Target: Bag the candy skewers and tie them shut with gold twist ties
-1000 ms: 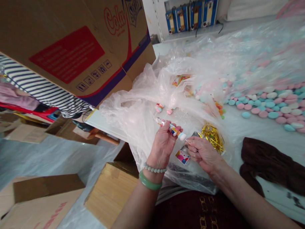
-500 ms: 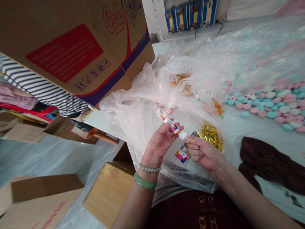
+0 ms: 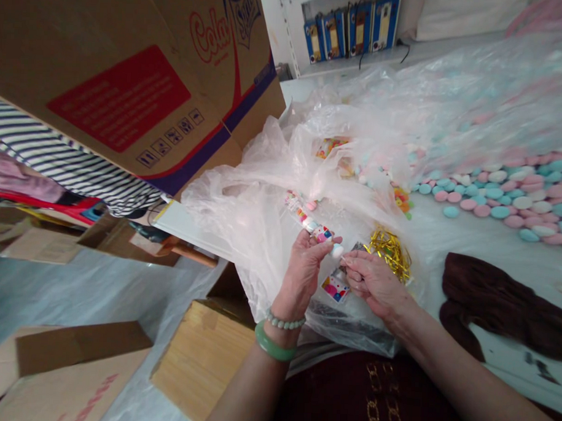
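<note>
A slim candy packet (image 3: 308,222), a clear sleeve with small coloured sweets in a row, is held in the left hand (image 3: 306,266), fingers closed around its lower end, just above the counter (image 3: 487,242) edge. The right hand (image 3: 375,281) is pinched at the packet's tip, where a gold twist tie (image 3: 353,257) seems to be gripped; the exact contact is too small to confirm. Both hands are close together, nearly touching.

Handling, as judged: the packet is light, soft-walled and slightly slippery; the film can crumple and the sweets inside may crack if squeezed. A hold near the neck end, below the opening, is best, with the body supported by the palm.

Counts: one packet in hand; one printed card (image 3: 336,287) just under the hands; one bundle of gold ties (image 3: 391,251) beside the right hand; one large clear plastic bag (image 3: 272,192) with a few loose packets inside, number unclear; pastel candies (image 3: 503,193) far too many to count; one big cardboard box (image 3: 129,76) to the left; two bracelets (image 3: 276,339) on the left wrist.
</note>
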{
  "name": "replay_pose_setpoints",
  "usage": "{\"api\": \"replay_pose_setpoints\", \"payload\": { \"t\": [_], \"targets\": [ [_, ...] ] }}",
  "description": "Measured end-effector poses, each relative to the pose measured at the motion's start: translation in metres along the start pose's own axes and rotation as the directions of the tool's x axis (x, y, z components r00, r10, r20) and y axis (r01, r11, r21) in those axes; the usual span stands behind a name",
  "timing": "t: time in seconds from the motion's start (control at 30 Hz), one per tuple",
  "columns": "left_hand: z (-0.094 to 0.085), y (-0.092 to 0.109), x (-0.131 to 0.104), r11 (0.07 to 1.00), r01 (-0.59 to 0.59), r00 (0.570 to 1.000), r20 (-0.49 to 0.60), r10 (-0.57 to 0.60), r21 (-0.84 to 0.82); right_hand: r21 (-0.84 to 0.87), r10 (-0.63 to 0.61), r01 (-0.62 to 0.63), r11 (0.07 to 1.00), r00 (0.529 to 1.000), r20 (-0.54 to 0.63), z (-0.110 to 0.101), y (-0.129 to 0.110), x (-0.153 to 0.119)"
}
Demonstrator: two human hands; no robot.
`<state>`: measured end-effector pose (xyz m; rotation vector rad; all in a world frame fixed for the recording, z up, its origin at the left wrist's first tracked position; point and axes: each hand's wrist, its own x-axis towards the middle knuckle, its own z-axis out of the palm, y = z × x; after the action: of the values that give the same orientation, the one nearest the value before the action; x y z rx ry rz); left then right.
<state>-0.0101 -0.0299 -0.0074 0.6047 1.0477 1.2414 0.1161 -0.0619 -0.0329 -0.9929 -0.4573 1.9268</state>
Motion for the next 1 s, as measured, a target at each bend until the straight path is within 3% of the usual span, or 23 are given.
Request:
{"api": "replay_pose_setpoints", "payload": {
  "t": [0.2, 0.33, 0.43, 0.6, 0.8, 1.0],
  "targets": [
    [-0.001, -0.004, -0.001, 0.996, 0.035, 0.997, -0.066, -0.04, -0.08, -0.004, -0.002, 0.002, 1.0, 1.0, -0.009, 0.003, 0.004, -0.001],
    [-0.012, 0.006, 0.003, 0.971, 0.199, 0.977, 0.106, -0.186, -0.13, 0.014, -0.004, 0.004, 1.0, 1.0, -0.016, 0.001, 0.002, 0.0],
    [-0.021, 0.014, 0.011, 0.919, 0.296, 0.947, 0.203, -0.247, -0.261, 0.043, 0.004, -0.004, 0.999, 1.0, 0.016, -0.001, 0.002, 0.0],
    [-0.02, 0.015, 0.024, 0.896, 0.233, 0.97, 0.158, -0.185, -0.379, 0.036, 0.033, -0.034, 0.999, 0.999, 0.036, 0.0, 0.004, 0.0],
    [-0.004, 0.006, 0.019, 0.949, 0.091, 0.996, 0.001, -0.095, -0.301, -0.051, -0.05, 0.047, 0.998, 0.997, -0.058, 0.002, 0.005, 0.002],
    [0.001, -0.003, 0.014, 0.962, 0.095, 0.992, -0.054, -0.112, -0.254, -0.175, -0.115, 0.104, 0.979, 0.992, -0.053, 0.014, 0.011, 0.001]
  ]
}}
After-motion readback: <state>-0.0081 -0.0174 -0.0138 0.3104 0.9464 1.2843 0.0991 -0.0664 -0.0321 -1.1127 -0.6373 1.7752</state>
